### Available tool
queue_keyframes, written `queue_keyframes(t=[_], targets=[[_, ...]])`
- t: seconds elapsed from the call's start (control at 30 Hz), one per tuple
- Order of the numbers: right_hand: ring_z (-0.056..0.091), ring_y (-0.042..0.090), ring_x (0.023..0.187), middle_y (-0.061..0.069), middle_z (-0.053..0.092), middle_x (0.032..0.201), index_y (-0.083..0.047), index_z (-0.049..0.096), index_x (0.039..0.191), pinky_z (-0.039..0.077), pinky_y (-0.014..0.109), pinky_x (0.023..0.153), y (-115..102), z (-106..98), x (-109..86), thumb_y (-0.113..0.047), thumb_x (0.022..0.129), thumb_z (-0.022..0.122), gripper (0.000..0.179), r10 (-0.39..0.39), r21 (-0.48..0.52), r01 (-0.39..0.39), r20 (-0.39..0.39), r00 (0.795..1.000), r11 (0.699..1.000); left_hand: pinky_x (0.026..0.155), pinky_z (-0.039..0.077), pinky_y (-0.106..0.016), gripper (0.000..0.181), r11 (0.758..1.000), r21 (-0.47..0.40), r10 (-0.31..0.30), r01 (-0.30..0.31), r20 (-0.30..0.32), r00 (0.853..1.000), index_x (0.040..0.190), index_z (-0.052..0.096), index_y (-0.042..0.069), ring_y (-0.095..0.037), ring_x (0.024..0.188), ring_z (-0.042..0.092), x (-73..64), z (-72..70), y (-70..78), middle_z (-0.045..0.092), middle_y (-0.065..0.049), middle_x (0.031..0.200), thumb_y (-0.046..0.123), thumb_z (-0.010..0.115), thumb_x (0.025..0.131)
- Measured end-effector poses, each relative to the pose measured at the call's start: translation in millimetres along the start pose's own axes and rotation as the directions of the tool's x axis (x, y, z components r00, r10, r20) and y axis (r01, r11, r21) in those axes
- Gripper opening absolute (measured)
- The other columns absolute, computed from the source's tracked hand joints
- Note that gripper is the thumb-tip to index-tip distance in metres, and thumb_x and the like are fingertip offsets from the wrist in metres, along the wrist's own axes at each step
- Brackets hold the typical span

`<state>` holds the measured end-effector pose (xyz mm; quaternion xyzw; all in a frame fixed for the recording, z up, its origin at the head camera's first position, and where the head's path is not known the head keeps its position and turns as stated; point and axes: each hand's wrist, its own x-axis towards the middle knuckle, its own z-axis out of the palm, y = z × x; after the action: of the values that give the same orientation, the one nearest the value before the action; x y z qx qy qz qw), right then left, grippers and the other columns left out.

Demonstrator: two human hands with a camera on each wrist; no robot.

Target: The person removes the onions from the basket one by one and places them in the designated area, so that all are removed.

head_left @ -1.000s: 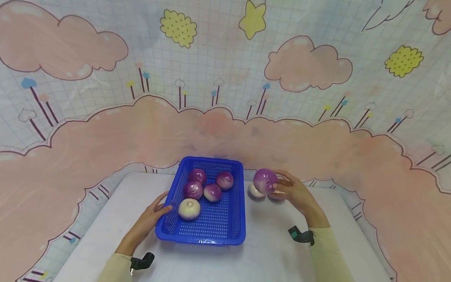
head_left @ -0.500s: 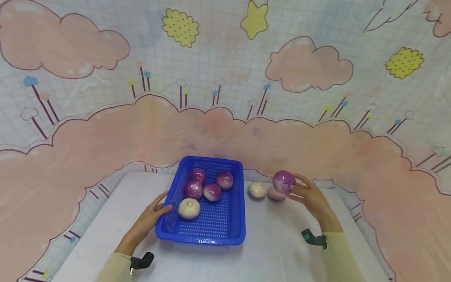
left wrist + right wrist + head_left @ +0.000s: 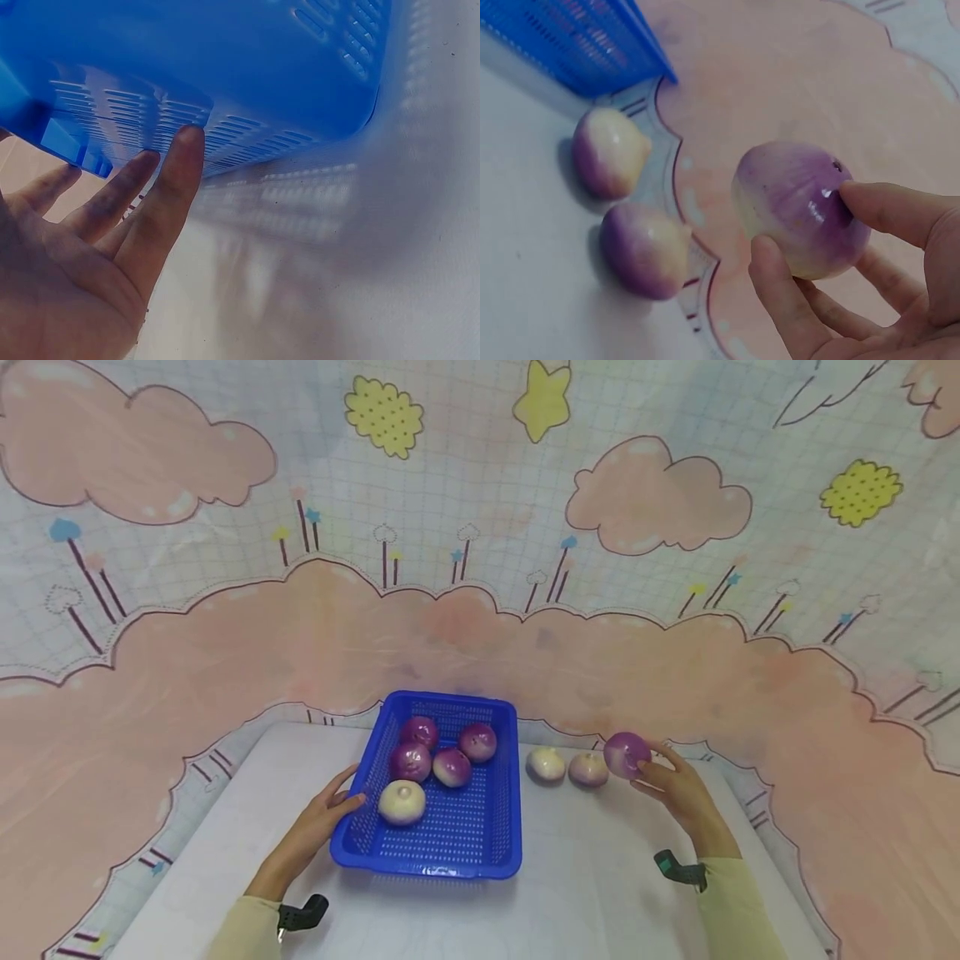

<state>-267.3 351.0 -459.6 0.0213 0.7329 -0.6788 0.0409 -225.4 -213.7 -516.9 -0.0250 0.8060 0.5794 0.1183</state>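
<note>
In the head view, a blue plastic basket (image 3: 425, 870) stands on the table with several purple-and-white onions (image 3: 452, 768) inside. My left hand (image 3: 318, 822) holds its left side, thumb over the rim. From the left wrist view, the fingertips (image 3: 187, 139) touch the slotted outer wall. Over to the right, my right hand (image 3: 682, 793) pinches another onion (image 3: 802, 210) between thumb and fingers, raised off the table. Left of it, a paler onion (image 3: 588, 770) and a whitish one (image 3: 547, 765) sit side by side on the table.
A white table (image 3: 592, 877) carries everything. Behind it hangs a cloth printed with clouds and stars (image 3: 540, 652), meeting the table's back edge close behind the basket and the loose onions. The basket's right wall stands just left of the whitish onion.
My right hand has moved right and slightly down with its onion, from in front of the two loose onions to beside them. The left hand and basket have stayed put.
</note>
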Motion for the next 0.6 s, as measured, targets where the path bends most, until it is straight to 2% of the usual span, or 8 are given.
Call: queue_keyframes(t=[0.17, 0.37, 0.47, 0.6], targets=[[0.069, 0.005, 0.094, 0.006, 0.049, 0.127, -0.004, 0.024, 0.153, 0.057, 0.027, 0.09, 11, -8, 0.2, -0.014, 0.1, 0.057, 0.064, 0.038, 0.043, -0.036, -0.038, 0.999, 0.998, 0.109, 0.032, -0.069, 0.075, 1.0, -0.01, -0.001, 0.001, -0.002, 1.0, 0.157, 0.017, 0.03, -0.052, 0.138, 0.039, 1.7, 1.0, -0.3, 0.03, -0.027, 0.157, 0.05, 0.055, 0.096], [0.071, 0.006, 0.088, 0.0, 0.048, 0.119, -0.005, 0.03, 0.15, 0.058, 0.025, 0.087, 22, -14, 0.6, -0.008, 0.1, 0.054, 0.056, 0.092, 0.16, -0.077, -0.086, 0.992, 0.984, 0.109, 0.032, -0.069, 0.075, 1.0, -0.013, -0.003, 0.003, 0.003, 1.0, 0.157, 0.017, 0.03, -0.051, 0.137, 0.04, 0.9, 1.4, -1.2, 0.031, -0.027, 0.156, 0.05, 0.055, 0.096], [0.07, 0.007, 0.087, 0.005, 0.043, 0.126, -0.009, 0.037, 0.146, 0.057, 0.025, 0.088, 27, -15, 2.6, -0.007, 0.1, 0.053, 0.049, 0.112, 0.193, -0.092, -0.093, 0.989, 0.977, 0.109, 0.033, -0.069, 0.074, 1.0, -0.014, 0.001, -0.001, -0.001, 1.0, 0.157, 0.018, 0.03, -0.051, 0.137, 0.041, 0.9, 0.8, -0.4, 0.032, -0.027, 0.156, 0.049, 0.055, 0.097], [0.067, 0.005, 0.087, 0.014, 0.031, 0.143, -0.01, 0.039, 0.144, 0.057, 0.023, 0.088, 35, -17, 6.7, -0.008, 0.1, 0.053, 0.047, 0.14, 0.177, -0.118, -0.116, 0.983, 0.977, 0.109, 0.032, -0.07, 0.074, 1.0, -0.009, 0.004, -0.004, 0.005, 1.0, 0.158, 0.017, 0.029, -0.051, 0.137, 0.041, 0.2, 1.0, -0.3, 0.031, -0.028, 0.156, 0.048, 0.054, 0.097]])
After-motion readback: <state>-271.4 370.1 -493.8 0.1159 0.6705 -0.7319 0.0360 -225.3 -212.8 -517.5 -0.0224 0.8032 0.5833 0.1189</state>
